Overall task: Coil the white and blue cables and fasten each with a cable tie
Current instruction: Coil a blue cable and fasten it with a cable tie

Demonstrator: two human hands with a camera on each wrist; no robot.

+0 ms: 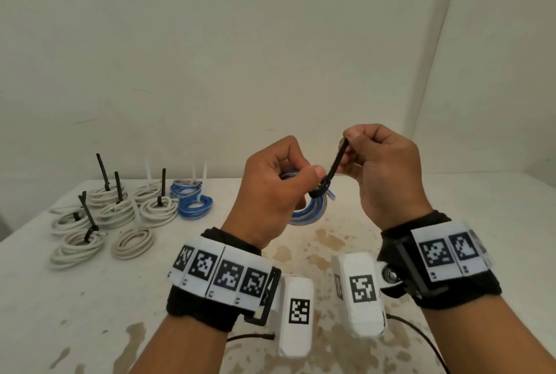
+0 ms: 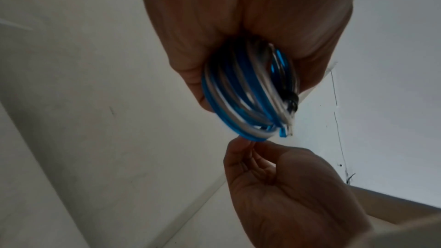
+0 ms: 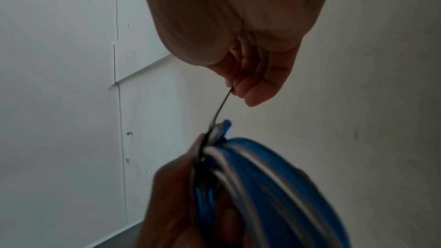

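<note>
Left hand (image 1: 270,190) grips the coiled blue-and-white flat cable (image 1: 310,211), held above the stained white table (image 1: 391,199). Right hand (image 1: 382,169) pinches the tail of the thin black plastic cable tie (image 1: 337,160) looped round the coil. Tied white coils (image 1: 99,220) lie far left.

A blue coil (image 1: 310,211) streaked with white hangs mid-frame above the counter, a black tie (image 1: 332,170) looped round its top, tail slanting up right. At left lie seven white coils (image 1: 159,208) and two blue coils (image 1: 192,199), their tie tails sticking up.
</note>
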